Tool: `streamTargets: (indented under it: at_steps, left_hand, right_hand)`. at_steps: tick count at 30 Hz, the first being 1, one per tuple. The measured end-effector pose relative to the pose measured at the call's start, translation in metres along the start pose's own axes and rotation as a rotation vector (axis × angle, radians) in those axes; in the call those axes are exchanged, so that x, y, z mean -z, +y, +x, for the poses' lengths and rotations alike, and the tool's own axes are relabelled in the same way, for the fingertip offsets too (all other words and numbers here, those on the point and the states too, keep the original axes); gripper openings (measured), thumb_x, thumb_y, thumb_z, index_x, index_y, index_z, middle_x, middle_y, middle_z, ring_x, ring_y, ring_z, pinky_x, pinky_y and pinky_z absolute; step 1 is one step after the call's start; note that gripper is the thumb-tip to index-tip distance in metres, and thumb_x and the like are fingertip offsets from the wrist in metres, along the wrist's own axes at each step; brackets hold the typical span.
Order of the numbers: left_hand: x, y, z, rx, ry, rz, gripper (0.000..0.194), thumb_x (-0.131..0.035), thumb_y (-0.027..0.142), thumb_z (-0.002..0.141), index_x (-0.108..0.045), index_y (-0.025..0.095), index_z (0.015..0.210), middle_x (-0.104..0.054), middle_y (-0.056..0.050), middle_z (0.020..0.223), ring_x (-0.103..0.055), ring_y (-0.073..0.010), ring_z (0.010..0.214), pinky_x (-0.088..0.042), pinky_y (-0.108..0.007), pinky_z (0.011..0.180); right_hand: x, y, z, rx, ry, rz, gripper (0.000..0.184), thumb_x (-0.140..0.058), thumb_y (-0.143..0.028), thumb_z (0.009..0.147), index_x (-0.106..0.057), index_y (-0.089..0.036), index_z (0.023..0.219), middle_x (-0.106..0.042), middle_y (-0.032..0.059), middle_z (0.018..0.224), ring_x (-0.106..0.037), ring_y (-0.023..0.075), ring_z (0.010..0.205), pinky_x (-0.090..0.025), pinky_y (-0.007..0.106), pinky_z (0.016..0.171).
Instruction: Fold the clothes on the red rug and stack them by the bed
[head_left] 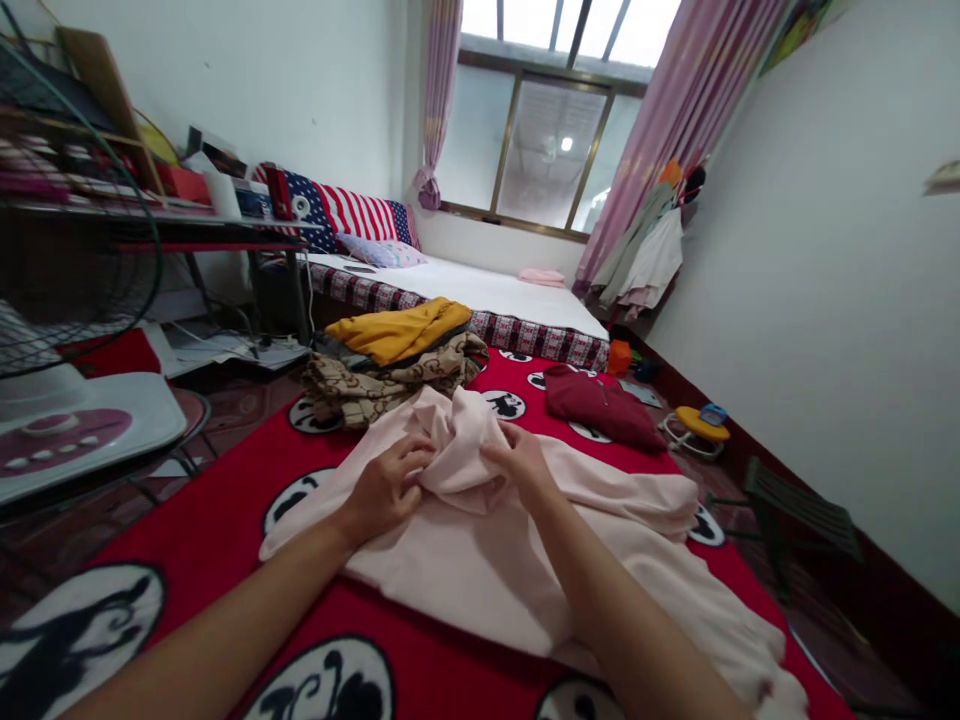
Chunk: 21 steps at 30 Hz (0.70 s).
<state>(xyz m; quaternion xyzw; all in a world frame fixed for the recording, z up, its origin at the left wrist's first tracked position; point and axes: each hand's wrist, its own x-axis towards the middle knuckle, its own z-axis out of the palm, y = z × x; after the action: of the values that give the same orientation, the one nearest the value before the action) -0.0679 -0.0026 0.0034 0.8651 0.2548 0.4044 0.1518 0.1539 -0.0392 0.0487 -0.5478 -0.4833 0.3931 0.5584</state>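
Observation:
A pale pink sweatshirt lies spread on a red blanket with black-and-white round cat-like prints. Its bunched part, which looks like a hood, rises in folds between my hands. My left hand is closed on the left side of these folds, fingers curled into the cloth. On the right side, my right hand pinches the cloth between thumb and fingers. One sleeve stretches out to the right, and more of the garment trails toward the lower right, partly behind my right forearm.
Beyond the sweatshirt lies a pile of clothes with a yellow garment on top. A folded dark red garment is at the far right. A fan and a cluttered desk stand left, a bed behind, and stools right.

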Motion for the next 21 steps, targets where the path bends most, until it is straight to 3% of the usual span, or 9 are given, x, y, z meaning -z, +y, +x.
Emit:
streamTargets:
  at_steps: [3,4,7,10,13,15,19,21]
  left_hand:
    - [-0.001,-0.003,0.001,0.033,0.159,0.026,0.042,-0.039,-0.004,0.065,-0.056,0.020,0.095,-0.060,-0.007,0.115,-0.056,-0.0212,0.116,-0.047,-0.036,0.100]
    - [-0.002,-0.004,0.002,0.056,0.213,0.047,0.046,-0.037,-0.005,0.065,-0.056,0.020,0.100,-0.060,-0.007,0.117,-0.055,-0.0214,0.118,-0.046,-0.037,0.102]
    - [-0.002,-0.004,0.003,0.113,0.276,0.131,0.062,-0.037,-0.006,0.069,-0.051,0.021,0.123,-0.051,-0.008,0.135,-0.046,-0.0229,0.131,-0.040,-0.042,0.111]
    - [-0.004,-0.005,0.004,0.068,0.184,0.206,0.074,-0.039,-0.007,0.072,-0.042,0.024,0.139,-0.032,-0.008,0.154,-0.031,-0.0251,0.143,-0.031,-0.047,0.117]
    - [-0.008,-0.008,0.003,0.000,0.081,0.281,0.081,-0.043,-0.006,0.073,-0.036,0.027,0.146,-0.016,-0.007,0.162,-0.018,-0.0297,0.148,-0.028,-0.053,0.117]
    - [-0.010,-0.010,0.002,-0.025,0.046,0.323,0.084,-0.045,-0.005,0.073,-0.032,0.029,0.149,-0.012,-0.007,0.163,-0.013,-0.0314,0.149,-0.027,-0.055,0.116]
    - [-0.013,-0.009,0.005,-0.095,0.020,0.370,0.073,-0.045,-0.002,0.080,-0.039,0.029,0.147,-0.018,-0.007,0.162,-0.011,-0.0302,0.150,-0.026,-0.054,0.116]
    - [-0.012,-0.007,0.010,-0.148,-0.006,0.375,0.058,-0.047,0.002,0.084,-0.053,0.028,0.136,-0.026,-0.006,0.160,-0.013,-0.0291,0.149,-0.024,-0.054,0.117]
  right_hand:
    - [0.021,-0.021,-0.033,0.113,-0.022,0.130,0.035,-0.069,-0.024,0.061,-0.066,-0.021,0.096,-0.068,-0.0004,0.086,-0.059,0.0172,0.076,-0.045,0.025,0.067]
    - [0.029,-0.027,-0.046,0.128,-0.087,0.115,0.027,-0.068,-0.021,0.062,-0.067,-0.021,0.089,-0.066,-0.0016,0.081,-0.057,0.0157,0.074,-0.044,0.024,0.065]
    - [0.052,-0.040,-0.082,0.070,-0.473,-0.119,0.015,-0.066,-0.014,0.062,-0.069,-0.019,0.076,-0.063,-0.0012,0.075,-0.055,0.0139,0.071,-0.043,0.023,0.065]
    - [0.061,-0.042,-0.107,-0.035,-0.747,-0.336,0.021,-0.060,-0.008,0.063,-0.072,-0.017,0.078,-0.065,0.0014,0.079,-0.058,0.0150,0.075,-0.045,0.023,0.067]
    - [0.060,-0.039,-0.119,-0.069,-0.733,-0.375,0.024,-0.057,-0.007,0.063,-0.069,-0.017,0.082,-0.064,0.0017,0.084,-0.059,0.0155,0.079,-0.046,0.023,0.068]
    - [0.057,-0.036,-0.124,-0.051,-0.675,-0.404,0.035,-0.058,-0.008,0.064,-0.067,-0.018,0.096,-0.064,0.0015,0.089,-0.058,0.0153,0.082,-0.046,0.023,0.069]
    - [0.046,-0.031,-0.132,0.106,-0.693,-0.580,0.081,-0.058,-0.006,0.060,-0.047,-0.024,0.138,-0.062,0.0047,0.114,-0.058,0.0183,0.096,-0.047,0.026,0.079]
    - [0.037,-0.030,-0.136,0.195,-0.746,-0.722,0.085,-0.056,-0.007,0.059,-0.043,-0.024,0.142,-0.060,0.0074,0.123,-0.058,0.0222,0.105,-0.045,0.031,0.088]
